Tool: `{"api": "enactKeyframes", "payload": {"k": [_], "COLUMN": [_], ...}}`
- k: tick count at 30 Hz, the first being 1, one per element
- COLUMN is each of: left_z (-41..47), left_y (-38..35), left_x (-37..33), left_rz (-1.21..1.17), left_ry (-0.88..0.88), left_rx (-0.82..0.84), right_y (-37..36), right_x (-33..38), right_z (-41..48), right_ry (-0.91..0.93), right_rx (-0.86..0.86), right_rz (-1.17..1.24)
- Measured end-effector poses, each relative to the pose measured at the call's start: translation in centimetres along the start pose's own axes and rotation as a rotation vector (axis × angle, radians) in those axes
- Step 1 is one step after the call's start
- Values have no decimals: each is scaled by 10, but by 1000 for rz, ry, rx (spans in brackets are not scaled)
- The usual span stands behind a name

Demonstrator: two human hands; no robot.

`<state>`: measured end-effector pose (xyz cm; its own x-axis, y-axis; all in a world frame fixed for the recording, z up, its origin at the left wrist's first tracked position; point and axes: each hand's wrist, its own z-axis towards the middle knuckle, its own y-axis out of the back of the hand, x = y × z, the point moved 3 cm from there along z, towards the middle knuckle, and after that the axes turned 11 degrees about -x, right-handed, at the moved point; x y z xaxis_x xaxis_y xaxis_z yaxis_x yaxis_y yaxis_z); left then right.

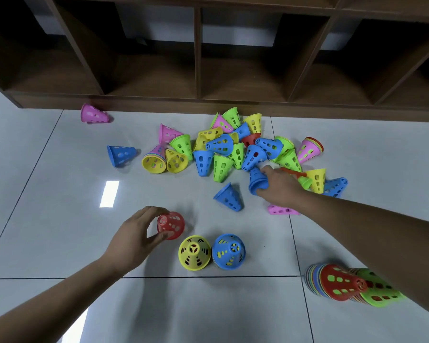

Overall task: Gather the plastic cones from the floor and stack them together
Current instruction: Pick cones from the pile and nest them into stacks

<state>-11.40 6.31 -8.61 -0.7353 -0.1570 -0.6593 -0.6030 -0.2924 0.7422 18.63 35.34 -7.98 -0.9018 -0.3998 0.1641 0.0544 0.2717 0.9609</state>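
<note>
A heap of perforated plastic cones [235,149] in blue, green, yellow, pink and red lies on the tiled floor in front of a shelf unit. My left hand [136,233] pinches the top of an upright red cone [172,225] standing on the floor. Beside it stand an upright yellow cone [195,252] and a blue cone [228,251]. My right hand [279,186] grips a small stack of blue cones [257,180] at the near edge of the heap. A loose blue cone [229,197] lies just left of that hand.
Two stacks of nested cones, one capped red [337,284] and one green [379,290], lie on their sides at the lower right. Stray cones lie apart: pink [93,114] by the dark wooden shelf unit [196,100], blue [120,154], pink [281,210] under my right forearm.
</note>
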Motion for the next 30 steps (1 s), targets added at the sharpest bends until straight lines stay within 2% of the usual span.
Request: {"api": "enactKeyframes", "payload": {"k": [8,14,18,23,30], "left_z": [8,17,12,-3,-20], "left_y": [11,31,39,40,27], "left_x": [-31,-69,-95,-103,-112], "left_rz": [-79,-168,-236,-201,-126], "left_ry": [43,55,31,-38,-188], "left_rx": [-47,-71,-84,-14,58], "right_y": [-21,-26,-27,-5,31], "right_x": [17,16,13,24,44], "right_z": [-20,-32,-41,-66,-105], "right_ry": [-127,-181,-237,-199,-26], "right_rx": [2,152,127,40,-101], "right_rz": [228,276,541,876,1028]}}
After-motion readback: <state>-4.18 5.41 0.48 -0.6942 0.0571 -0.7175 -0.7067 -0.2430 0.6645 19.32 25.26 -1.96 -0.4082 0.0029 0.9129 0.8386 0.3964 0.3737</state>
